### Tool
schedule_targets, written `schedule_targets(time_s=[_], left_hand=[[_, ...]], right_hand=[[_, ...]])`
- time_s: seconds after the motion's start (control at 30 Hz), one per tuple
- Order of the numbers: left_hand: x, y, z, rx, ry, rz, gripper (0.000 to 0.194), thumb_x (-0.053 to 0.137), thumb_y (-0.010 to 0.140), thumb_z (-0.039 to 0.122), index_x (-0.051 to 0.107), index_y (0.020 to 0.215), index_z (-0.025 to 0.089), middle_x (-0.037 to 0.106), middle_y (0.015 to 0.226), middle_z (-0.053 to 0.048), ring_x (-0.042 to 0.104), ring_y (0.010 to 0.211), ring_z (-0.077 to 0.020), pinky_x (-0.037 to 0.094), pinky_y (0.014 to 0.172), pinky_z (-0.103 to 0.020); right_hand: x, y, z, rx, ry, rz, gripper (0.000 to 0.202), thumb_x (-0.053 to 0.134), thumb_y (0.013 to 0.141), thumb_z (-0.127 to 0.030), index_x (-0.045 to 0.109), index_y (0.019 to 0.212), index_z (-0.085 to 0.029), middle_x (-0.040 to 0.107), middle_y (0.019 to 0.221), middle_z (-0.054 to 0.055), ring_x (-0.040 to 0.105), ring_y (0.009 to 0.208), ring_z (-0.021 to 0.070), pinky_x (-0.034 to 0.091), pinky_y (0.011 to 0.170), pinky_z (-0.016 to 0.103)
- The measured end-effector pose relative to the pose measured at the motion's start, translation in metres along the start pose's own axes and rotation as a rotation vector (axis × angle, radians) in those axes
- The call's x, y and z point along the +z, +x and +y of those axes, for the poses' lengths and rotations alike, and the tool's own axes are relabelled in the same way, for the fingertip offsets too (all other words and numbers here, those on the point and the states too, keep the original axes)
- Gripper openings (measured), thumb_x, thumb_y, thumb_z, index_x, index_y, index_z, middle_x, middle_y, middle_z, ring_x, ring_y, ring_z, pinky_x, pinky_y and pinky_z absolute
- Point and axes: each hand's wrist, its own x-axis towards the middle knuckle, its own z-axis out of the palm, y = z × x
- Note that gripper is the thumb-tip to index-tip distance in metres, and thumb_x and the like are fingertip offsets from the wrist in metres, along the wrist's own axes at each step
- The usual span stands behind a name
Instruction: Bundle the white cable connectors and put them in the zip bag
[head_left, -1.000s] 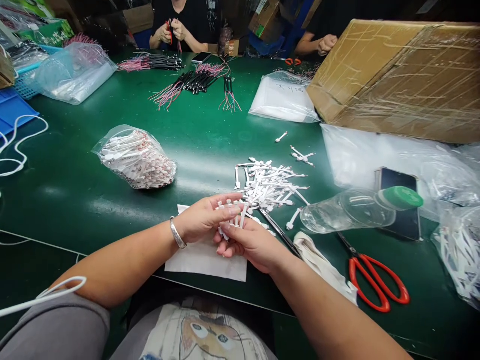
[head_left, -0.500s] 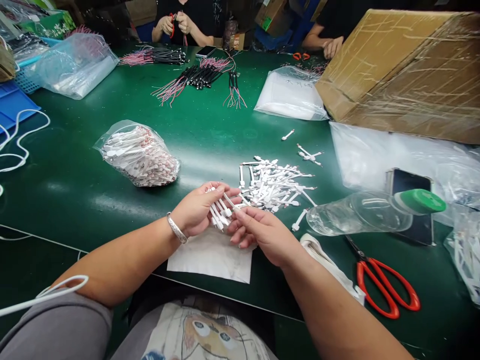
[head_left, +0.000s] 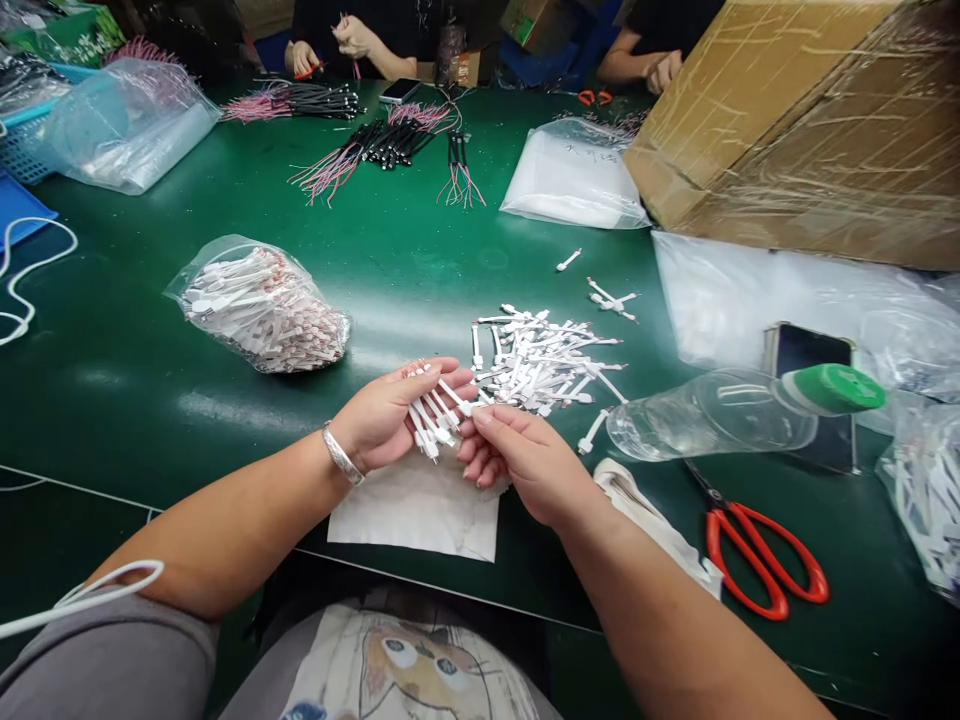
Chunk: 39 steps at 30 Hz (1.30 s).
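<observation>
My left hand [head_left: 397, 410] is closed round a small bunch of short white cables [head_left: 435, 425], their white connector ends pointing down toward me. My right hand [head_left: 517, 450] pinches the connector end of one more short white cable [head_left: 455, 393], which reaches across to the left fingers. Just beyond my fingers lies a loose pile of the same white cables [head_left: 544, 360]. Under my hands, near the table edge, is a white sheet [head_left: 412, 520]. To the left sits a clear bag [head_left: 262, 305] packed with more white cables.
On the right lie a clear bottle with a green cap [head_left: 712, 415], a phone [head_left: 814, 350] and red-handled scissors [head_left: 765, 560]. A large cardboard box [head_left: 795, 130] stands at the far right. Black cables with pink wires [head_left: 390, 145] lie farther back, where co-workers' hands [head_left: 352, 38] are busy.
My right hand has shifted slightly, still pinching a cable against the left hand's bunch. The whole view has drifted a little. Across the table, a co-worker's hands have moved apart.
</observation>
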Motion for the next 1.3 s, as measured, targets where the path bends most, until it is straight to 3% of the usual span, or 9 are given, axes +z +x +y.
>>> schedule_targets(time_s=[0.3, 0.57, 0.67, 0.77, 1.07, 1.2, 1.3], left_hand=[[0.0, 0.0, 0.002, 0.006, -0.011, -0.036, 0.019, 0.05, 0.084, 0.014, 0.059, 0.1, 0.012, 0.062, 0.106, -0.012, 0.062, 0.097, -0.0214, 0.047, 0.089, -0.04], [-0.002, 0.0, 0.0, 0.006, -0.032, -0.058, 0.019, 0.052, 0.083, 0.013, 0.061, 0.1, 0.014, 0.063, 0.104, -0.009, 0.063, 0.087, -0.0158, 0.048, 0.086, -0.034], [-0.002, 0.0, 0.0, 0.03, -0.043, -0.055, 0.018, 0.052, 0.083, 0.014, 0.061, 0.099, 0.014, 0.063, 0.106, -0.009, 0.063, 0.089, -0.0158, 0.048, 0.086, -0.033], [-0.003, 0.0, 0.001, 0.042, -0.045, -0.08, 0.018, 0.052, 0.083, 0.014, 0.061, 0.099, 0.015, 0.062, 0.107, -0.009, 0.062, 0.087, -0.0156, 0.048, 0.083, -0.032], [0.0, -0.001, 0.0, 0.028, -0.06, -0.066, 0.02, 0.048, 0.085, 0.014, 0.061, 0.099, 0.013, 0.064, 0.104, -0.009, 0.062, 0.093, -0.0182, 0.046, 0.089, -0.036], [0.0, -0.001, 0.0, 0.028, -0.081, -0.084, 0.02, 0.048, 0.085, 0.013, 0.061, 0.099, 0.014, 0.064, 0.105, -0.008, 0.062, 0.094, -0.0176, 0.045, 0.091, -0.035], [-0.001, -0.001, 0.0, 0.022, -0.089, -0.097, 0.02, 0.05, 0.084, 0.014, 0.062, 0.099, 0.014, 0.064, 0.106, -0.008, 0.062, 0.093, -0.017, 0.043, 0.093, -0.036]], right_hand=[[0.003, -0.003, 0.001, -0.11, -0.125, 0.084, 0.03, 0.053, 0.081, -0.045, 0.055, 0.078, -0.015, 0.059, 0.065, 0.001, 0.055, 0.05, 0.0079, 0.042, 0.044, 0.017], [0.003, -0.002, 0.001, -0.217, -0.081, 0.203, 0.034, 0.052, 0.081, -0.05, 0.054, 0.079, -0.016, 0.058, 0.064, 0.0, 0.054, 0.049, 0.0082, 0.039, 0.041, 0.017], [0.006, -0.004, -0.001, -0.126, -0.105, 0.108, 0.039, 0.053, 0.079, -0.054, 0.054, 0.076, -0.015, 0.058, 0.06, 0.001, 0.053, 0.044, 0.0079, 0.034, 0.036, 0.016], [0.009, -0.005, -0.001, -0.087, -0.138, 0.027, 0.034, 0.058, 0.077, -0.048, 0.053, 0.073, -0.015, 0.058, 0.06, 0.0, 0.052, 0.045, 0.0068, 0.036, 0.039, 0.016], [0.007, -0.006, 0.0, -0.201, -0.127, 0.184, 0.031, 0.056, 0.079, -0.047, 0.058, 0.079, -0.015, 0.058, 0.062, -0.001, 0.052, 0.046, 0.0065, 0.039, 0.042, 0.017], [0.009, -0.005, 0.001, -0.082, -0.108, 0.024, 0.033, 0.059, 0.077, -0.047, 0.058, 0.074, -0.015, 0.06, 0.061, 0.0, 0.054, 0.047, 0.0075, 0.037, 0.04, 0.016], [0.012, -0.006, 0.002, -0.047, -0.081, -0.012, 0.028, 0.063, 0.075, -0.043, 0.059, 0.076, -0.015, 0.061, 0.061, -0.001, 0.054, 0.047, 0.007, 0.038, 0.042, 0.017]])
